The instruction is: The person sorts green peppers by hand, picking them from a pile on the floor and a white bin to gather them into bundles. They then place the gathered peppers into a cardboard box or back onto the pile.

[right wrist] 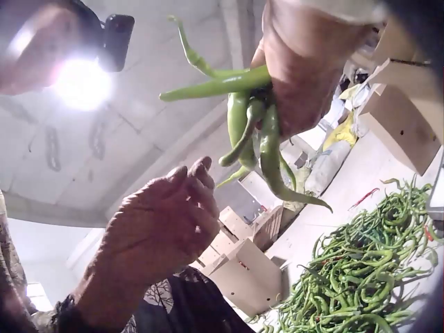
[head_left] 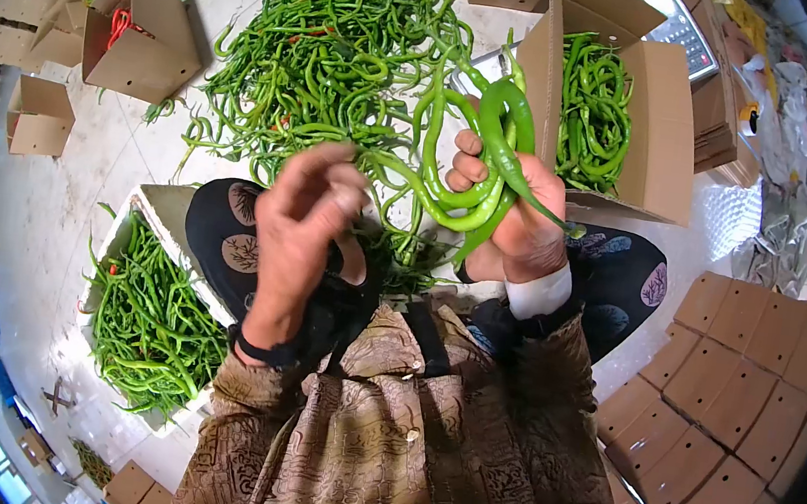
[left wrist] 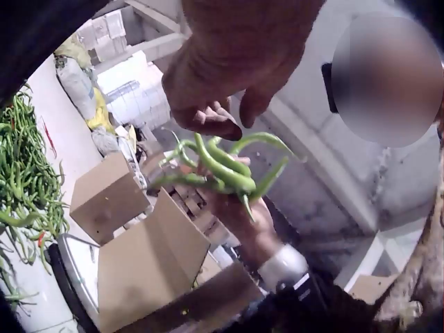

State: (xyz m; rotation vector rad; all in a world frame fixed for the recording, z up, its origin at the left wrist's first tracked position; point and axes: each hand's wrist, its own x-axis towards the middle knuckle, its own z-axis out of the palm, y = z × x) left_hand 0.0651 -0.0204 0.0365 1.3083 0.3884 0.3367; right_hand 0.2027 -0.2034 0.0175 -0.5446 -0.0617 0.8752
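A bunch of long green peppers is gripped in the right hand, its fingers curled round the middle of the bunch. In the right wrist view the peppers stick out on several sides of the right hand. The left hand is beside the bunch with its fingers loosely bent, holding nothing. In the right wrist view a gap separates the left hand from the peppers. The left wrist view has the left hand close over the peppers, the right hand beneath them.
A large pile of green peppers lies on the floor ahead. An open carton with peppers inside stands at the right. A white foam box full of peppers is at the left. Stacked cartons fill the lower right; small boxes stand at the upper left.
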